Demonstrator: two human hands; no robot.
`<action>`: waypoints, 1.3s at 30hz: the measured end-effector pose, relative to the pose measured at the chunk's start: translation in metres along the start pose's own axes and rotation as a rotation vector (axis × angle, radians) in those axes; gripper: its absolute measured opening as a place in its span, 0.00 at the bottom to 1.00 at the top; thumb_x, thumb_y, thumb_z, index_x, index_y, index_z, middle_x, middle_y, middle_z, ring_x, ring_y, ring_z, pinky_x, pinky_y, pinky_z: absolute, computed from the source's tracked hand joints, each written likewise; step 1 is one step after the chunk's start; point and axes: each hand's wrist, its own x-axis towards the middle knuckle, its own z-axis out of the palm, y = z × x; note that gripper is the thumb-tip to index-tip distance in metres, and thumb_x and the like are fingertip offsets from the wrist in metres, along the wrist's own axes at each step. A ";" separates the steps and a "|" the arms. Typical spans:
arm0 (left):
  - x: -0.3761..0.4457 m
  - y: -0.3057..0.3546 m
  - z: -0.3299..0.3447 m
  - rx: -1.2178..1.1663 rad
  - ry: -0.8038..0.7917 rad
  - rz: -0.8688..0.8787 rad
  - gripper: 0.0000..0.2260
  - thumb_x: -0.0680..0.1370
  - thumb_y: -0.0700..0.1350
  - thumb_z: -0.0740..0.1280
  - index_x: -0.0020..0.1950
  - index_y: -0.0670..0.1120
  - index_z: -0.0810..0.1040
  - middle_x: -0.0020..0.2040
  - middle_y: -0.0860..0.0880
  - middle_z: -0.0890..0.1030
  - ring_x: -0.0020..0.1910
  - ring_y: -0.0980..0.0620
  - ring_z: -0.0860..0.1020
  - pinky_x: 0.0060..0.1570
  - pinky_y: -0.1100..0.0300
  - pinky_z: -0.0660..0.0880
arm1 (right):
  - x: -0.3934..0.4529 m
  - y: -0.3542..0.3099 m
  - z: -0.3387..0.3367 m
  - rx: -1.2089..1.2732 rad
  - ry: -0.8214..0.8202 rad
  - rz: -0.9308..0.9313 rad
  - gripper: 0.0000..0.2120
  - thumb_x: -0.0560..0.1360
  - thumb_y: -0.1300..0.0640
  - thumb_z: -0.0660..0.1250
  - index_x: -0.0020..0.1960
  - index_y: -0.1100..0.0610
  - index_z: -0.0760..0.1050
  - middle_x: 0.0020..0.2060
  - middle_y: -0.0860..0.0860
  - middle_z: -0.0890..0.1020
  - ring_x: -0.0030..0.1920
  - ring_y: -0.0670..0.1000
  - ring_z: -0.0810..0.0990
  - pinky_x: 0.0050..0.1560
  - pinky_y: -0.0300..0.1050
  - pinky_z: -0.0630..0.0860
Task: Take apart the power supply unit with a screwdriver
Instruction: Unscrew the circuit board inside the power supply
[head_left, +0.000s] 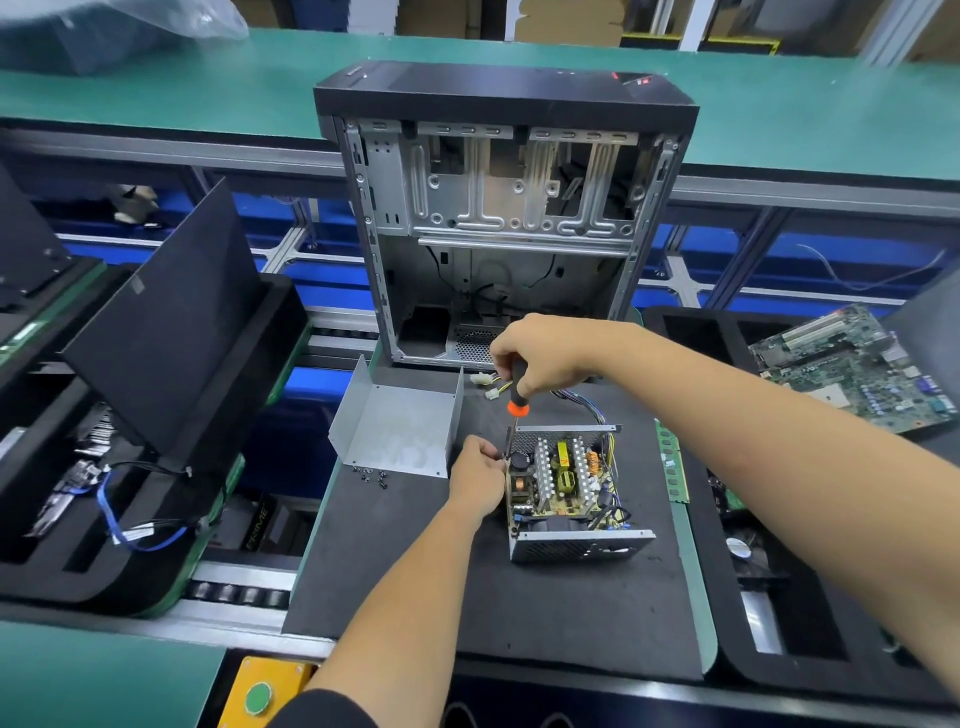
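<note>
Fingers (511, 358) of the right hand (545, 356) curl round the black handle of the screwdriver (516, 395), which stands nearly upright with its orange collar below the grip and its shaft running down to the far left corner of the power supply unit (566, 488). The left hand (475, 480) sits at nine o'clock of that unit, its fingers (491, 454) pinched in against the left wall right where the shaft comes down; whether they nip the shaft or the metal edge, I cannot tell from here.

The unit lies open-topped on the black mat (415, 571) of the tabletop (685, 545), a little right of centre, with its circuit board, heat sinks and yellow transformer showing. A bundle of wires (587, 402) leaves it at twelve o'clock toward the white connectors (485, 384). At ten o'clock of the unit stands the removed metal cover (400, 426), resting open side up, and just beside the cover's near edge lie several small dark screws (370, 475).

Behind all this, at twelve o'clock, stands the open computer case (504, 218), stripped to bare metal inside. At three o'clock a green memory stick (672, 467) lies along the mat's edge, and farther at two o'clock a motherboard (852, 364) rests in a black foam tray (727, 597). At nine o'clock a black panel (166, 322) leans in another tray, with a blue cable (111, 514) below it.
</note>
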 end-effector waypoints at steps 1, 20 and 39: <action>-0.001 -0.001 0.000 -0.009 -0.007 0.014 0.06 0.79 0.36 0.59 0.48 0.47 0.69 0.41 0.49 0.75 0.39 0.52 0.71 0.37 0.62 0.69 | 0.000 0.000 0.001 0.001 0.002 -0.001 0.08 0.70 0.59 0.73 0.46 0.55 0.76 0.43 0.48 0.78 0.42 0.51 0.75 0.38 0.44 0.72; -0.013 -0.012 -0.001 -0.010 0.009 0.141 0.04 0.78 0.38 0.65 0.49 0.47 0.76 0.39 0.52 0.74 0.38 0.56 0.72 0.42 0.67 0.72 | -0.004 0.006 0.006 0.131 0.040 -0.006 0.08 0.70 0.58 0.74 0.45 0.55 0.76 0.43 0.50 0.80 0.39 0.48 0.74 0.35 0.40 0.69; -0.037 -0.016 -0.015 -0.008 0.103 0.094 0.08 0.78 0.40 0.64 0.45 0.50 0.82 0.44 0.50 0.82 0.45 0.52 0.78 0.49 0.59 0.76 | 0.014 -0.004 -0.009 0.129 -0.057 -0.004 0.06 0.70 0.56 0.72 0.41 0.54 0.76 0.34 0.48 0.83 0.31 0.49 0.82 0.31 0.39 0.73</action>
